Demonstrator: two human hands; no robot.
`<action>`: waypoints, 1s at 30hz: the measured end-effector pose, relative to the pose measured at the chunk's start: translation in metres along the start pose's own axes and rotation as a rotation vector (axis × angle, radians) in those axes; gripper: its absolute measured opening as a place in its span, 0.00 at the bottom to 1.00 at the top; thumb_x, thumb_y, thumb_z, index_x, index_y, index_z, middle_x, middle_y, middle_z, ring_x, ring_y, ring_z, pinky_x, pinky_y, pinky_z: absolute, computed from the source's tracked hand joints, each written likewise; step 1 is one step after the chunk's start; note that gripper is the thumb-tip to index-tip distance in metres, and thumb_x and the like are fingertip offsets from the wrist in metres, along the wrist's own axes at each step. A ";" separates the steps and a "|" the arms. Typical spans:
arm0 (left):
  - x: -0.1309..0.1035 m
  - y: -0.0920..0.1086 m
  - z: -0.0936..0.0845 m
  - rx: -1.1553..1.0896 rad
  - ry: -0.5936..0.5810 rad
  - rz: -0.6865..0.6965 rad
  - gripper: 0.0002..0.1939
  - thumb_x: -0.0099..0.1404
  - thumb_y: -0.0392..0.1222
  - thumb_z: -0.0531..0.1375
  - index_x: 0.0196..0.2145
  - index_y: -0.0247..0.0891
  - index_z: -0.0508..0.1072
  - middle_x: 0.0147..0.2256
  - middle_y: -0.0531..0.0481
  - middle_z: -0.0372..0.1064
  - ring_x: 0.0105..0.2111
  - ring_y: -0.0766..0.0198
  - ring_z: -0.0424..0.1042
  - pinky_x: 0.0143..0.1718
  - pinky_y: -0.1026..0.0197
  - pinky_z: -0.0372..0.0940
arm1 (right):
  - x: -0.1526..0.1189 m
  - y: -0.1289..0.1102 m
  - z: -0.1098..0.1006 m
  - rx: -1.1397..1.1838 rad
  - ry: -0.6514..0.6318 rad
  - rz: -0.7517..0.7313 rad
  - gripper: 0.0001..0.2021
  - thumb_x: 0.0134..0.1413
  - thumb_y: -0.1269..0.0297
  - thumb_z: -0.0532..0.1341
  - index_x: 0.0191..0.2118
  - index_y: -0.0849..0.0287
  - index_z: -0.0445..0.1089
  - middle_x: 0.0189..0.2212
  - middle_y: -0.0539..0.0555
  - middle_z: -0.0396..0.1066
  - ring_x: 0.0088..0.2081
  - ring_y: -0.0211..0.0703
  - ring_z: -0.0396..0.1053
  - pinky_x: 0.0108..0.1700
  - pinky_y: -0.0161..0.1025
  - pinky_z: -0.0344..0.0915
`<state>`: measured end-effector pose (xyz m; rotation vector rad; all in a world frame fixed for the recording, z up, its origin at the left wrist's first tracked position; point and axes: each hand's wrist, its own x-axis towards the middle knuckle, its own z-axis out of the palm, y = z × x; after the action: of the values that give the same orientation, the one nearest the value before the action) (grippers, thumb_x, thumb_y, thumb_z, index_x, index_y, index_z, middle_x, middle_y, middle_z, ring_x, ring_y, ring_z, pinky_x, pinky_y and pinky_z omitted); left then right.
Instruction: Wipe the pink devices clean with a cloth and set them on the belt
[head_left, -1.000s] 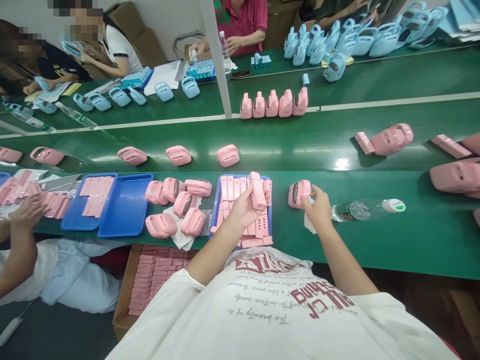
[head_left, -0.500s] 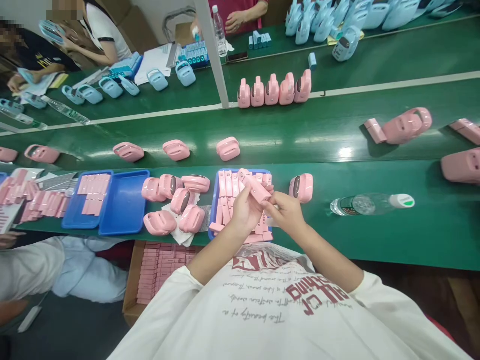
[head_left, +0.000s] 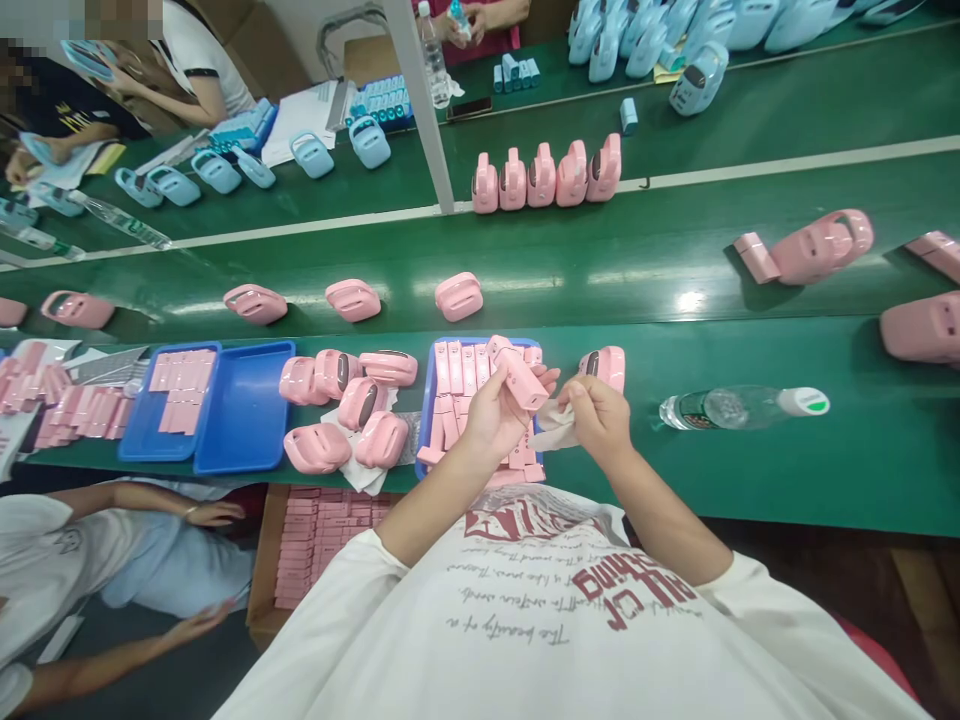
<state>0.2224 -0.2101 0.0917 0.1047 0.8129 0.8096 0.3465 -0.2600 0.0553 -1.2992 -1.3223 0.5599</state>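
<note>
- Head view, left hand [head_left: 501,412]: palm turned up and half curled around a pink block [head_left: 519,375], with the fingertips showing loosely past the block's right side.
- Head view, right hand [head_left: 602,418]: fingers folded in, thumb and fingertips pinching a white cloth [head_left: 556,430], which hangs toward the left hand. Whether the cloth touches the block, I cannot tell.
- Head view, the block's lie: its long axis slants, one end pointing away from the wearer and to the left, the other toward the wearer and the right hand. It sits in the left hand, above a blue tray [head_left: 426,420] of pink pieces [head_left: 466,370].
- Head view, around the hands: just beyond the right hand is a pink case [head_left: 611,366], partly hidden by it; to that hand's right lies a clear bottle [head_left: 739,408], on its side. Left of the left hand, past the tray, is a group of pink cases [head_left: 382,438].
</note>
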 end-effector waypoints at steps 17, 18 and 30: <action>0.005 -0.009 -0.001 0.053 -0.048 -0.057 0.16 0.69 0.42 0.49 0.37 0.27 0.73 0.37 0.36 0.75 0.50 0.51 0.71 0.51 0.53 0.67 | 0.005 -0.012 -0.013 -0.220 -0.249 -0.014 0.20 0.59 0.51 0.54 0.22 0.59 0.63 0.17 0.49 0.64 0.20 0.32 0.61 0.24 0.31 0.56; 0.005 -0.009 -0.002 0.051 -0.051 -0.043 0.16 0.69 0.42 0.49 0.38 0.27 0.73 0.37 0.36 0.75 0.50 0.51 0.71 0.50 0.53 0.67 | 0.006 -0.011 -0.011 -0.230 -0.255 -0.054 0.20 0.61 0.52 0.51 0.22 0.59 0.62 0.17 0.49 0.63 0.20 0.32 0.60 0.24 0.31 0.56; 0.000 -0.010 -0.002 -0.044 -0.019 -0.100 0.14 0.68 0.41 0.51 0.41 0.29 0.72 0.37 0.37 0.76 0.49 0.51 0.72 0.53 0.51 0.65 | -0.004 -0.004 -0.015 -0.150 -0.186 -0.105 0.19 0.63 0.58 0.47 0.22 0.57 0.59 0.18 0.49 0.64 0.20 0.32 0.61 0.24 0.31 0.57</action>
<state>0.2271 -0.2177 0.0872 0.0323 0.7764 0.7305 0.3575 -0.2703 0.0611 -1.3143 -1.6019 0.5262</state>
